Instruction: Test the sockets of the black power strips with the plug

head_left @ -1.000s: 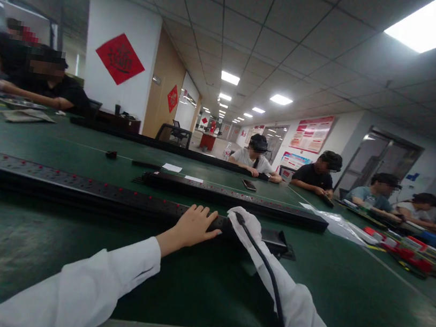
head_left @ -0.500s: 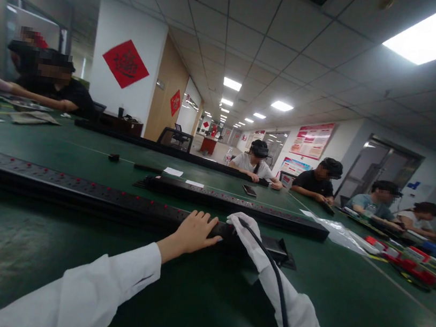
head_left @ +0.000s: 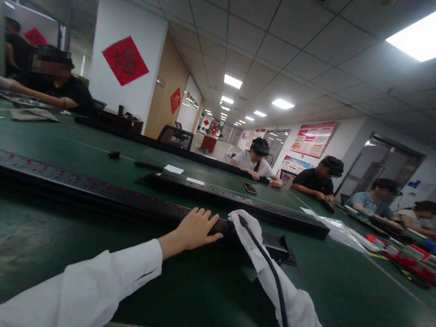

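A long black bar (head_left: 96, 188) with a row of small red dots, much like a rack power strip, lies across the green table in front of me. My left hand (head_left: 195, 229), bare, lies over it near its right end, fingers across the top and thumb along the near side. Just to the right, my right hand (head_left: 248, 232) in a white glove is closed over the same end. A black cable (head_left: 278, 286) comes out of that grip and runs back along my forearm; the thing it leads to is hidden by the glove. A dark end bracket (head_left: 289, 254) sticks out past the glove.
A second black bar (head_left: 244, 205) lies behind mine, with a phone (head_left: 250, 188) and a white paper slip (head_left: 174, 169) beyond. Clear plastic wrap (head_left: 340, 232) and red tools (head_left: 407, 263) sit on the right. Several co-workers are seated around the table.
The black bar's left part, with its red dots, has shifted slightly right and up in view. Both hands stay at nearly the same spot on its right end.
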A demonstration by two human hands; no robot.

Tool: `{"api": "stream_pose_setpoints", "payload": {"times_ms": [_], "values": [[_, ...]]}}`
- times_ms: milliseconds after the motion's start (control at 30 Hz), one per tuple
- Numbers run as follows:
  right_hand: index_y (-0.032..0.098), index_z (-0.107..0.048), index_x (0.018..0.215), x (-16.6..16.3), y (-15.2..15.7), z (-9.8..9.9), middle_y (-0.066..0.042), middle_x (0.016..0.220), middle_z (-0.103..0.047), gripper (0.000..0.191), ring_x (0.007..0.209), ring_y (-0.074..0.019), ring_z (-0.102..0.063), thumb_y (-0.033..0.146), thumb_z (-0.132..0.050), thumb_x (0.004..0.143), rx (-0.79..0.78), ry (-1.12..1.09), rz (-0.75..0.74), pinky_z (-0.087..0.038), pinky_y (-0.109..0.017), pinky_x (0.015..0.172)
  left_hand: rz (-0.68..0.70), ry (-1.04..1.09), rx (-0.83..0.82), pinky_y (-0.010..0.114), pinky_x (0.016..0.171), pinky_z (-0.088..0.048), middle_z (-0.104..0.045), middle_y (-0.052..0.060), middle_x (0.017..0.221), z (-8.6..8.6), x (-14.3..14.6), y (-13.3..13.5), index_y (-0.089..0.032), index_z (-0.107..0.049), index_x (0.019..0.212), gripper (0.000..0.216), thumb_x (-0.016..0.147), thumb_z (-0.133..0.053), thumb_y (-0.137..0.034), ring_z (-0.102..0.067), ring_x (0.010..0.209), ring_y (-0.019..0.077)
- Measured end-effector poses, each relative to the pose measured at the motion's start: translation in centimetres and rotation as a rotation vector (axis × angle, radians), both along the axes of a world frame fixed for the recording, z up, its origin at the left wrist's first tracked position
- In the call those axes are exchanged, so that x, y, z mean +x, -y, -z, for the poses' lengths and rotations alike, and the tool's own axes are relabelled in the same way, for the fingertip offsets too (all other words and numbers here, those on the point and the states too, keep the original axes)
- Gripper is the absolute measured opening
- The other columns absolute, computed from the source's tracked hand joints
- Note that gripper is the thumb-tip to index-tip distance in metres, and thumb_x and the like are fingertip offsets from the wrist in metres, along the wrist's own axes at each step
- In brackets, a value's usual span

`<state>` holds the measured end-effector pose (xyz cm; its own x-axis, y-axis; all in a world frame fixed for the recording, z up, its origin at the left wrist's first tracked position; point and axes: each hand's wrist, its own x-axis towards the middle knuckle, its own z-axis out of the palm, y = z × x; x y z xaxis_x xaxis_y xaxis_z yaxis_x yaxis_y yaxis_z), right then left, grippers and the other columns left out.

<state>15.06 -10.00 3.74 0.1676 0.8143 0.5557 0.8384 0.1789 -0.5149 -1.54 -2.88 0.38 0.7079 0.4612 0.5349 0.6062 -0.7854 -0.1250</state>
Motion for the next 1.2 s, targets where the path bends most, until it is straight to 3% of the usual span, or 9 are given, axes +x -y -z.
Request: {"api": "stream_pose_setpoints", "payload": {"times_ms": [167, 267, 500, 633, 833, 1033, 1200], "values": [[0.029, -0.062, 0.090, 0.2, -0.2, -1.0, 0.002, 0.090, -0.064, 0.018, 0.086, -0.0152, -0.058, 0.035, -0.046, 0.083, 0.025, -0.014, -0.040, -0.045, -0.026, 0.076, 0.008, 0.007, 0.014, 0.038, 0.078, -0.033, -0.058, 0.012, 0.094, 0.0, 0.0, 0.0, -0.017, -0.049, 0.115, 0.056, 0.082, -0.030, -0.058, -0.052, 0.089, 0.0253], [0.029, -0.064, 0.089, 0.0, -0.4, -1.2, 0.003, 0.086, -0.066, 0.022, 0.084, -0.0156, -0.060, 0.037, -0.046, 0.081, 0.037, -0.029, -0.095, -0.045, -0.025, 0.075, 0.003, 0.007, 0.019, 0.038, 0.077, -0.034, -0.058, 0.012, 0.094, 0.0, -0.1, 0.0, -0.016, -0.049, 0.115, 0.057, 0.081, -0.029, -0.058, -0.052, 0.088, 0.0253], [0.022, -0.064, 0.088, -0.2, -2.0, 0.9, -0.001, 0.086, -0.066, 0.032, 0.082, -0.0165, -0.061, 0.045, -0.043, 0.080, 0.016, -0.138, -0.204, -0.046, -0.028, 0.076, -0.009, -0.002, 0.007, 0.038, 0.077, -0.033, -0.058, 0.011, 0.093, 0.0, 0.0, 0.1, -0.017, -0.049, 0.114, 0.056, 0.082, -0.028, -0.057, -0.052, 0.087, 0.0245], [0.024, -0.063, 0.091, 0.0, -3.3, 1.4, 0.001, 0.086, -0.065, 0.032, 0.080, -0.0146, -0.060, 0.046, -0.042, 0.081, -0.020, -0.092, -0.167, -0.046, -0.026, 0.075, -0.008, -0.013, -0.003, 0.038, 0.077, -0.034, -0.058, 0.012, 0.094, 0.0, 0.0, 0.0, -0.016, -0.049, 0.113, 0.057, 0.081, -0.028, -0.059, -0.052, 0.088, 0.0251], [0.027, -0.063, 0.088, -0.3, -3.7, 0.6, 0.003, 0.082, -0.065, 0.028, 0.078, -0.0142, -0.059, 0.044, -0.041, 0.083, -0.108, 0.086, -0.083, -0.044, -0.024, 0.070, -0.003, 0.007, -0.021, 0.039, 0.078, -0.034, -0.058, 0.011, 0.095, 0.0, -0.1, 0.0, -0.017, -0.050, 0.112, 0.056, 0.081, -0.029, -0.058, -0.052, 0.087, 0.0250], [0.030, -0.059, 0.094, -2.2, -3.0, 0.6, 0.002, 0.083, -0.065, 0.027, 0.076, -0.0142, -0.059, 0.043, -0.038, 0.085, -0.018, 0.401, 0.065, -0.040, -0.023, 0.068, -0.007, -0.007, -0.005, 0.039, 0.078, -0.034, -0.057, 0.012, 0.090, 0.0, 0.0, 0.2, -0.014, -0.055, 0.100, 0.052, 0.081, -0.031, -0.057, -0.051, 0.087, 0.0255], [0.028, -0.058, 0.095, -2.6, -2.5, 0.9, 0.000, 0.081, -0.065, 0.030, 0.075, -0.0130, -0.059, 0.043, -0.033, 0.087, -0.006, 0.469, 0.112, -0.038, -0.021, 0.066, -0.007, -0.010, -0.005, 0.039, 0.078, -0.034, -0.057, 0.012, 0.091, 0.0, 0.0, 0.1, -0.013, -0.054, 0.101, 0.051, 0.081, -0.032, -0.056, -0.051, 0.087, 0.0254]]}}
